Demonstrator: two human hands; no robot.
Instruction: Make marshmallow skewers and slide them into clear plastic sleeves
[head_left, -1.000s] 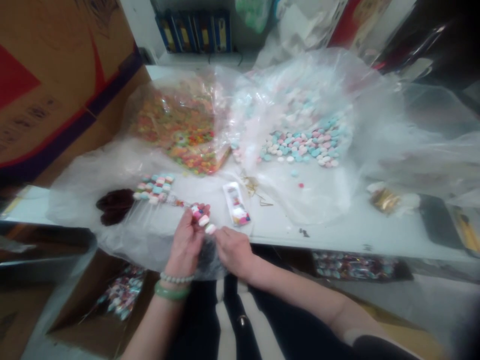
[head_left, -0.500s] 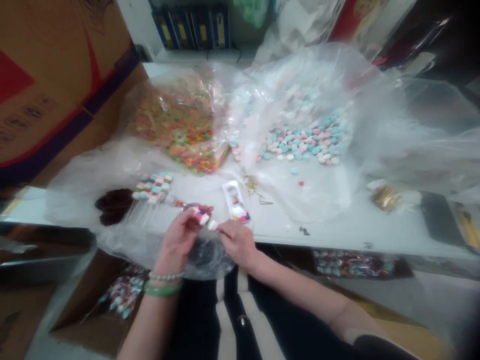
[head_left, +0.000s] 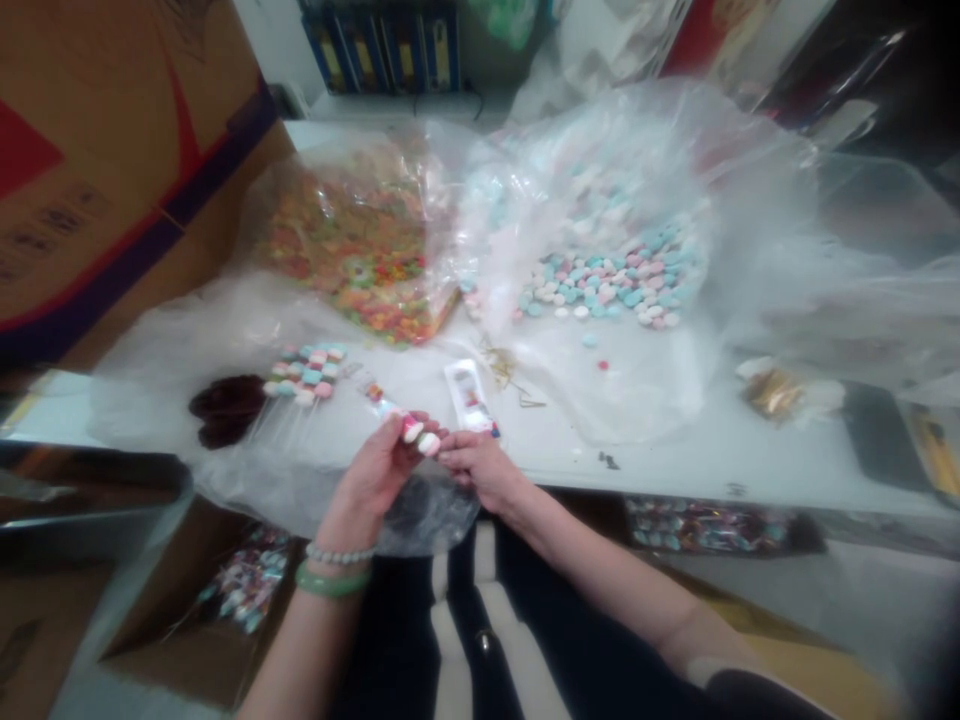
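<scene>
My left hand (head_left: pixel 381 465) is closed around a small printed plastic bag (head_left: pixel 382 400), clear toward its far end and pink near my fingers. At the bag's near end shows a pale pink and white candy skewer (head_left: pixel 429 443), apparently partly inside it. My right hand (head_left: pixel 480 465) pinches the skewer's near end, its fingertips almost meeting my left fingers; the stick is hidden. Left of my hands lie several candy skewers (head_left: pixel 307 375) on white sticks, stacked in pastel layers. Just beyond my right hand, a flat printed bag (head_left: pixel 469 395) rests on the table.
Large clear bags hold orange-green candies (head_left: pixel 352 260) and pastel candies (head_left: pixel 607 285). Gold twist ties (head_left: pixel 510 375) lie midway, with more in a bundle (head_left: pixel 776 395) at right. A dark red item (head_left: pixel 229 410) sits left. A big carton (head_left: pixel 112 180) borders the left; below is an open box (head_left: pixel 172 590).
Both hands have come closer together, the left moving slightly right. The candy skewer now sits nearer the printed bag, which stretches out straighter from my left fingers.
</scene>
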